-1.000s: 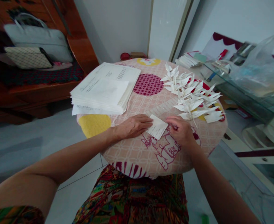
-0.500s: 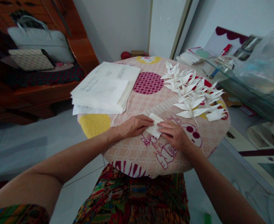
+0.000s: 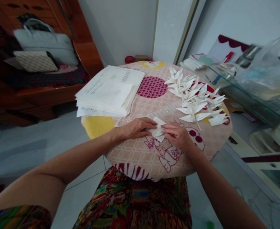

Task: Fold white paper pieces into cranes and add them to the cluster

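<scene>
A small folded piece of paper (image 3: 158, 130) with faint writing lies on the round cloth-covered table (image 3: 130, 152), between my two hands. My left hand (image 3: 138, 128) grips its left side, fingers together. From the right, my right hand (image 3: 177, 135) pinches the paper's other edge with thumb and fingertips. Just beyond the paper a clear ruler (image 3: 166, 109) lies slantwise. Several white folded paper cranes (image 3: 194, 92) are crowded at the table's right side. To the far left sits a thick stack of printed paper (image 3: 108, 92).
A wooden bench (image 3: 85, 41) at the left carries a pale handbag (image 3: 49, 43) and a checked purse (image 3: 36, 61). Along the right side, a glass shelf (image 3: 252, 95) stands close to the table, with a plastic bag (image 3: 261, 76) on it.
The paper between my hands has changed outline slightly, its lower part now looking more folded. Both hands stay in nearly the same place. The camera view has shifted a little.
</scene>
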A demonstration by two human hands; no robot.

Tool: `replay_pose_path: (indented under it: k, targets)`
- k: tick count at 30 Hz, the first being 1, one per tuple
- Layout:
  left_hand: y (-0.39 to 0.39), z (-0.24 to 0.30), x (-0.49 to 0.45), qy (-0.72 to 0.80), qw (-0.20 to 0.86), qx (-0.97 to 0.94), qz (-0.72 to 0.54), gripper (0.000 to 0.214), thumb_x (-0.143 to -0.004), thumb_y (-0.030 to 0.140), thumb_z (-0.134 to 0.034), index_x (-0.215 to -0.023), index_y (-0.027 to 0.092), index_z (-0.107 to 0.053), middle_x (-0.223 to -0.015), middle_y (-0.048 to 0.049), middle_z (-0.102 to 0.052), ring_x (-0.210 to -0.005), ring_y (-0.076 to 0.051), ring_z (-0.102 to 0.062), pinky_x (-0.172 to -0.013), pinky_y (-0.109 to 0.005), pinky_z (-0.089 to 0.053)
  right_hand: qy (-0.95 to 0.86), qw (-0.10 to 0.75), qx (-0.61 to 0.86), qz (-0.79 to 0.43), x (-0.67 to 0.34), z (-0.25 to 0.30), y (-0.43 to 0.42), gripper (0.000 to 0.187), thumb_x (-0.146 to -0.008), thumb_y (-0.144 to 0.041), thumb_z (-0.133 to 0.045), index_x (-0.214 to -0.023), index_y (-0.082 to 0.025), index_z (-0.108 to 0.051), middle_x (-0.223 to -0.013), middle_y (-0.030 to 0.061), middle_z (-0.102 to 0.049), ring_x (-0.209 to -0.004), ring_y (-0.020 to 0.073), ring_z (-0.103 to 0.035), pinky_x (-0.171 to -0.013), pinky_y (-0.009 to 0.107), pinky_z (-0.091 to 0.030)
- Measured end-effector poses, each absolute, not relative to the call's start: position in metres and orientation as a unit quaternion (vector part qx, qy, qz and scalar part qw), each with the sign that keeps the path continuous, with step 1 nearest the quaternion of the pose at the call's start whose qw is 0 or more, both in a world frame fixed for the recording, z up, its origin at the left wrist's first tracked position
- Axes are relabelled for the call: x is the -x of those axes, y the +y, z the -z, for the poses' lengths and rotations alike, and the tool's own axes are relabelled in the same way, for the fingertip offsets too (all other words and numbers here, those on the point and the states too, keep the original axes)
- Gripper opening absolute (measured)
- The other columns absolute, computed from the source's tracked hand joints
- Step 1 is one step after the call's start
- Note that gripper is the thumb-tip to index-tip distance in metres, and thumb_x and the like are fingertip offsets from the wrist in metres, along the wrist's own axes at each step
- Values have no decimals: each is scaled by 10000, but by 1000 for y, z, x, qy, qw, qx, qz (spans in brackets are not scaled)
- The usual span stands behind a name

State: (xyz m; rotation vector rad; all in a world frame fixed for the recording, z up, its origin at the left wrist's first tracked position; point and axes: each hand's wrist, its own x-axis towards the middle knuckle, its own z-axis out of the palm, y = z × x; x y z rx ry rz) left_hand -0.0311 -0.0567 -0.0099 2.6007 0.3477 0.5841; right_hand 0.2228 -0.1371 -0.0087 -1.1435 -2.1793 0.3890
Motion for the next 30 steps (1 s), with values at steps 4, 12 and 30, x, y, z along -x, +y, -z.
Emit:
replay_pose_path:
  k: [4,12,30]
  targets:
    - [-51,8,30,122,199,-952,-196,316,-956,156,-547,-1243,165,-678,-1293,-150,-676,-1225,-232,-631,-1015,-421,-551,-829,332,435,-117,-216,13,-140,248,-882,-130,-532,-925,-203,-765,-1036,110,-764,-973,233,-697,-915,416,-538]
    - [-57,1,18,169,225,-932,-229,258,-883,128,-556,-1068,125,-735,-1151,-134,-732,-1089,-231,-677,-949,-385,-555,-805,314,474,-169,-211,1,-127,178,-870,-166,-566,-798,-181,-729,-821,70,-733,-817,201,-660,-787,329,-502]
    - [-88,12,-6,408,269,-813,-315,221,-717,60,-656,-924,137,-647,-851,-15,-604,-700,-111,-567,-632,-231,-474,-703,328,569,-271,-205,11,-112,180,-741,-136,-703,-905,-150,-775,-720,33,-718,-638,150,-628,-663,270,-477]
